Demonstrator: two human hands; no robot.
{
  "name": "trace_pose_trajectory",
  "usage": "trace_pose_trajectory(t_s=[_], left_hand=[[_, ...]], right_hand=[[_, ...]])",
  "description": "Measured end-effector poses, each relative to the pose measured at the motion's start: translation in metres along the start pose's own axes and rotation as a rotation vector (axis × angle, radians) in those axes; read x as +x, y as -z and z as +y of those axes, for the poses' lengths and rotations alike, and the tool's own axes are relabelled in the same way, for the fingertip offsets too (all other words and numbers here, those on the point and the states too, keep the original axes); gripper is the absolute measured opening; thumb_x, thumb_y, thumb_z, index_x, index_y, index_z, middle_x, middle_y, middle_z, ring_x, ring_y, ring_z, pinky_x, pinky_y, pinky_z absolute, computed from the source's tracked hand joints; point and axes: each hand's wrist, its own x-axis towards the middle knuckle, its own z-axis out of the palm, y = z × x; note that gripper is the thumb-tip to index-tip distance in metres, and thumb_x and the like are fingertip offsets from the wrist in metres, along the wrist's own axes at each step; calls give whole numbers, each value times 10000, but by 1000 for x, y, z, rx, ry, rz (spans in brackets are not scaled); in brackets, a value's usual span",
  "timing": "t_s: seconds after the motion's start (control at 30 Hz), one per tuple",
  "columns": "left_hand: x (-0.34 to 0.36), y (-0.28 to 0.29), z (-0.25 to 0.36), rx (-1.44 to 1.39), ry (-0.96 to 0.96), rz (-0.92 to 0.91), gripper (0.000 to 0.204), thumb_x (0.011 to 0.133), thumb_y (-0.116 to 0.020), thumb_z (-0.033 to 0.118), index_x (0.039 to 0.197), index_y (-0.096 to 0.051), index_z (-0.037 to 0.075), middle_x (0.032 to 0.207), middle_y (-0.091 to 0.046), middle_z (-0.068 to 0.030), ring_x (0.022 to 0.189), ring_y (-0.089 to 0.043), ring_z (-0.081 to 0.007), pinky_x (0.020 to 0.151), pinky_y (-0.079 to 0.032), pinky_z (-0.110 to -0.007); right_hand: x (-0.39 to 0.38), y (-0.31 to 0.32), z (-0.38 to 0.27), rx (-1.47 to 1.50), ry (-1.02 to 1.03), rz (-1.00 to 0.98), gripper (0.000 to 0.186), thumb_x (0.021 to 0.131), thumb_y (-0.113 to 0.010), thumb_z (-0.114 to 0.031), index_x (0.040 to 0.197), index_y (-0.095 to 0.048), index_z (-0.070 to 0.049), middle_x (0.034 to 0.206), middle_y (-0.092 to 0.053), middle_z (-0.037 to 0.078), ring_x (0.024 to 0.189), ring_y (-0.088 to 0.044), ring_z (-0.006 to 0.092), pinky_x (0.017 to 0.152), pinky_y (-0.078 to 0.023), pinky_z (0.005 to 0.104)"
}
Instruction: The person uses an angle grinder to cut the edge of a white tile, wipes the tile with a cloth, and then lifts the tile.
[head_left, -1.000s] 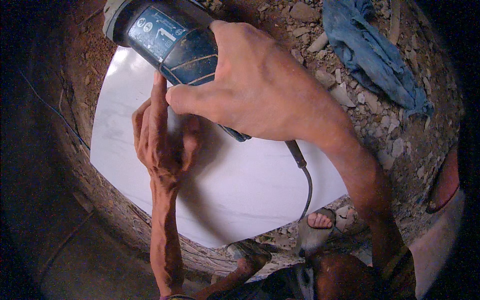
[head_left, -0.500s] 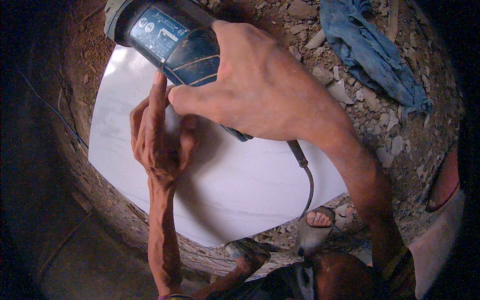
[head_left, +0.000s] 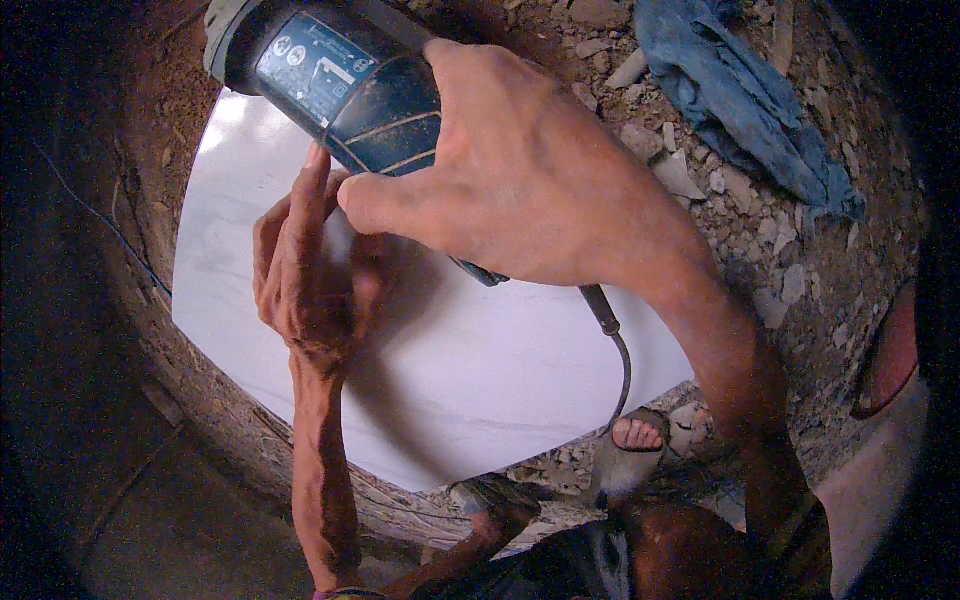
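My right hand (head_left: 530, 180) is closed around the dark blue body of a corded power tool, apparently an angle grinder (head_left: 385, 115), at the top of the view. The tool's grey head end points to the upper left, partly cut off by the frame. From its rear a black cord (head_left: 622, 360) runs down. My left hand (head_left: 310, 260) is just below the tool, index finger stretched up with its tip at the tool's lower edge. Its thumb is apart and blurred, the other fingers bent. Beneath both hands lies a white, faintly veined tile (head_left: 240, 220).
Rubble and broken chips (head_left: 740, 190) cover the ground to the right, where a blue cloth (head_left: 715, 100) lies crumpled. A sandalled foot (head_left: 638, 434) stands at the tile's near edge. A thin blue cable (head_left: 100, 215) runs along the left.
My left hand has moved very slightly left, its fingertip staying at the tool's lower edge. The right hand keeps its grip, and the tool is nearly still.
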Motion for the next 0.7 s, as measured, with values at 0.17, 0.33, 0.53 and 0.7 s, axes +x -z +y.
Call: trace_pose_trajectory(t_s=[0.17,0.33,0.53,0.7], left_hand=[[0,-5,3,-17,5,-7,805,786,-788,-18,1575,-633,23,1260,-823,-134,1167,-745,-325,1061,-583,-425],[-1,0,4,-12,-4,-5,774,802,-770,-39,1563,-643,26,1262,-823,-138,1172,-749,-322,1061,-583,-425],[0,2,5,42,-4,-18,773,788,-780,-39,1548,-657,27,1236,-830,-136,1156,-756,-309,1036,-594,-412],[-3,5,0,18,41,-46,757,809,-790,-12,1553,-655,24,1238,-830,-128,1128,-760,-309,1009,-601,-410]], right_hand=[[-14,0,35,-64,359,125,633,782,-864,-430,1034,-696,126,966,-738,332,931,-753,468,867,-606,510],[-1,-8,34,-64,36,-33,629,780,-865,-427,1050,-698,116,982,-745,326,935,-758,459,866,-606,509],[-5,-13,40,-64,44,1,620,776,-864,-434,1035,-700,105,961,-749,317,911,-764,445,850,-608,496],[-1,-20,39,-53,87,36,607,781,-864,-429,1034,-706,100,931,-755,287,874,-761,420,831,-607,487]])
